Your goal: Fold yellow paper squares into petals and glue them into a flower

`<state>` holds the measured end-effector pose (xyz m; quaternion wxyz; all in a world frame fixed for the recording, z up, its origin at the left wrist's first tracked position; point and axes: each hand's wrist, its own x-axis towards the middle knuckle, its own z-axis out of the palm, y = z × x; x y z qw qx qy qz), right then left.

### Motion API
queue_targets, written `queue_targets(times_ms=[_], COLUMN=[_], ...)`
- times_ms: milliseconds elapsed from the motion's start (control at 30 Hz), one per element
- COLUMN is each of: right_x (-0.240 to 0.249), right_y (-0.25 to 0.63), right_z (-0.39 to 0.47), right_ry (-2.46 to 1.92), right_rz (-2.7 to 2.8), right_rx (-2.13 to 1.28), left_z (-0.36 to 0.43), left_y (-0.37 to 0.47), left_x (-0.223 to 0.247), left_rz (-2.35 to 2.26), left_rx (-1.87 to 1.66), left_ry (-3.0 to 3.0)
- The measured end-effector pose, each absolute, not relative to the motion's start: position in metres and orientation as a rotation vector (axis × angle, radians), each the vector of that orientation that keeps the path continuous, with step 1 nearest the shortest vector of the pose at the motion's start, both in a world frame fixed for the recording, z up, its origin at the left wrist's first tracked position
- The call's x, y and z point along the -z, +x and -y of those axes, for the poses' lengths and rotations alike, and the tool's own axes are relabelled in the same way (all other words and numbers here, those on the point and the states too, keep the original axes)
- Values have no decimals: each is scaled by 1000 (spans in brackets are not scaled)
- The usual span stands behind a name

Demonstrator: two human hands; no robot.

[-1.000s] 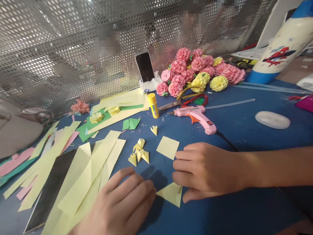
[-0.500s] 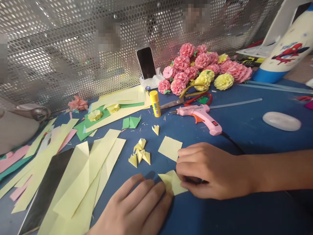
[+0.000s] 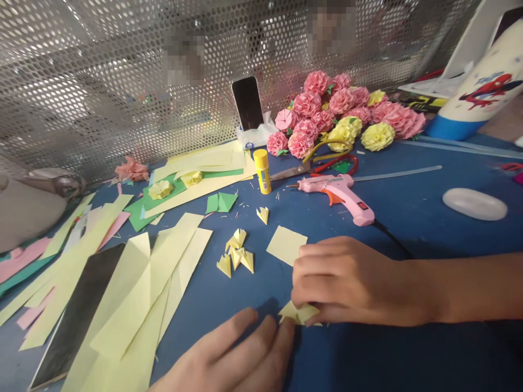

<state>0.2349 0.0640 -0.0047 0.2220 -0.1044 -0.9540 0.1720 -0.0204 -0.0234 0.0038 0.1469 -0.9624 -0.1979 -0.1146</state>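
So, on blue tabletop [image 3: 400, 370] by mesh [image 3: 122, 98], right grip [image 3: 347, 280] pinches paper [image 3: 300, 314], left grip [image 3: 237, 356] unclear

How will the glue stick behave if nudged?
The yellow glue stick likely tips: it stands upright on a narrow base. Once down, it may roll, its barrel being round. Probably light too: it looks small beside the pink glue gun.

Right hand [image 3: 347, 283] on folded paper [image 3: 301, 314], left hand [image 3: 239, 356] alongside, glue gun [image 3: 342, 192]

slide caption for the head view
Left hand and right hand at folded yellow paper, pink hot glue gun and paper flowers beyond
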Motion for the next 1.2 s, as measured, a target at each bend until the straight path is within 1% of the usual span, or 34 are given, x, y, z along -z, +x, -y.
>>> queue_targets(times_ms=[133,167,233,400,533,800,967,1067,1200], right_x=[2,1,0,-3,-3,3,0,1,3], right_y=[236,236,237,240,241,240,240,241,243], right_z=[-63,-63,-64,-59,-43,-34,-39,-40,-40], right_ry=[-148,-126,-87,-39,-186,-299,-384,-398,-380], right_rz=[2662,2667,2674,2716,2721,2728,2647,2663,2688], right_rx=[-121,-82,-48,29,98,107,86,35,27], left_z=[21,20,19,17,16,17,15,14,15], left_y=[-20,-20,-17,-10,-9,-11,-13,-15,-16], left_x=[-6,-6,-5,7,17,9,0,7,17], left_rz=[476,403,537,739,777,782,775,788,799], left_rx=[298,389,330,693,776,751,568,732,724], left_ry=[-2735,-2713,-2762,-2715,-2727,-2741,-2843,-2786,-2807])
